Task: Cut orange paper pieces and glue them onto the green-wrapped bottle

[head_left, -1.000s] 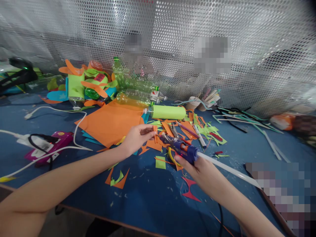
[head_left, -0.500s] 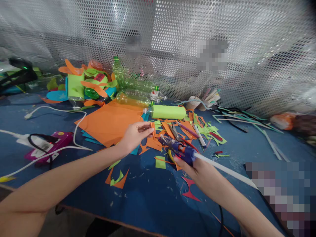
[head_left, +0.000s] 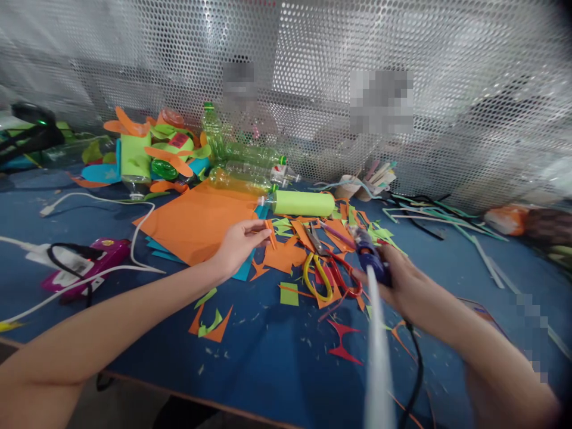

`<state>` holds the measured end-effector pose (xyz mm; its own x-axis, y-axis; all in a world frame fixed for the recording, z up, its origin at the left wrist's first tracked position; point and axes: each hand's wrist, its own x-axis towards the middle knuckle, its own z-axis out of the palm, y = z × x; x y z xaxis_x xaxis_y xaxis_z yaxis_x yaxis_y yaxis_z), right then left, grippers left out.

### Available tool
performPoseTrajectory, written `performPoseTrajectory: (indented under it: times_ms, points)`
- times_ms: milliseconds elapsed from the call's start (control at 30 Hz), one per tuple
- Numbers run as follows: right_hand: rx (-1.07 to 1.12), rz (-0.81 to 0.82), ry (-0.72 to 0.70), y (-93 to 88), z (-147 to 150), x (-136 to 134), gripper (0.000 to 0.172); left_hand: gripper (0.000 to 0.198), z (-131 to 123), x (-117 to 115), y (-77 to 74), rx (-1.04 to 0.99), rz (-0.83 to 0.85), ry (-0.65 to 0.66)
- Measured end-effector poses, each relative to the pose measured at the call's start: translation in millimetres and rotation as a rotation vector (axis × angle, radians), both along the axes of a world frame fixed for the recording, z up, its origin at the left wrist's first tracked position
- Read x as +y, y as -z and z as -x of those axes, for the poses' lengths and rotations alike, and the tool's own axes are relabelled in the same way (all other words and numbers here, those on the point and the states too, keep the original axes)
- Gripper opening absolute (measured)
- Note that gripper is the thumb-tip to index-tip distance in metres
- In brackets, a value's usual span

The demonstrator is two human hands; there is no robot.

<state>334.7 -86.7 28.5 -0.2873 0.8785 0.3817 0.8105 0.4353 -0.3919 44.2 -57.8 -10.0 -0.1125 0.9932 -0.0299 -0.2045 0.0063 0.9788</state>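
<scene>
Near edge of the blue table [head_left: 263, 357]: a white glue stick [head_left: 378, 345] juts toward it from the back of the glue gun [head_left: 372, 262]; black cord [head_left: 417, 369] beside. Mid-table: right hand [head_left: 402, 277] wrapped around the gun; left hand [head_left: 241, 244] pinching a small orange paper piece [head_left: 271, 234], well apart from it. Risk, my judgement: a swing of the gun could touch a hot nozzle to fingers or scraps; a snagged cord could cause it. Surface littered with paper offcuts, scissors [head_left: 305, 280] among them. Toward far edge: orange sheets [head_left: 201, 220], green-wrapped bottle [head_left: 304, 204], then perforated metal screen [head_left: 313, 47], blurred figures behind.
</scene>
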Motion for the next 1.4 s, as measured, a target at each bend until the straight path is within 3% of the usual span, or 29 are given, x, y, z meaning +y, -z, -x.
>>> performPoseTrajectory:
  times_ms: [100,233,367,533,667,767,800,867,967,1000,1200,1400]
  points:
    - [-0.23,0.022,0.141,16.1,-42,20,0.026,0.022,0,-1,0.2,0.02,-0.012,0.024]
    - [-0.445,0.214,0.26,33.4,-77,41,0.026,0.022,-1,-2,1.0,0.047,0.001,0.035]
    - [-0.547,0.305,0.382,35.5,-81,52,0.039,0.023,-2,-4,-0.5,0.039,0.015,0.05]
    - [-0.559,0.365,0.359,29.3,-82,54,0.055,0.019,-3,-7,-2.9,0.058,0.03,0.1]
    - [-0.607,0.298,0.359,21.4,-85,44,0.061,0.017,-5,-9,-1.1,0.027,0.048,0.135]
    - [-0.555,0.11,0.396,8.1,-56,30,0.044,0.016,-10,-14,-1.3,-0.017,0.071,0.191]
    - [-0.468,0.095,0.335,3.4,-40,25,0.034,0.016,-12,-16,-2.0,-0.025,0.076,0.204]
    - [-0.18,0.211,0.183,-3.0,0,14,0.025,0.017,-16,-22,-3.7,-0.031,0.076,0.217]
    - [0.18,0.48,-0.176,-0.6,52,-3,0.025,0.019,-21,-30,-5.7,-0.025,0.04,0.247]
    - [0.249,0.515,-0.205,2.9,64,-7,0.025,0.019,-22,-32,-5.9,-0.025,0.023,0.263]
    - [0.491,0.584,-0.202,25.5,88,-23,0.028,0.02,-26,-42,-2.5,-0.049,-0.054,0.302]
    - [0.596,0.585,-0.165,34.4,95,-27,0.021,0.021,-28,-47,1.3,-0.056,-0.073,0.282]
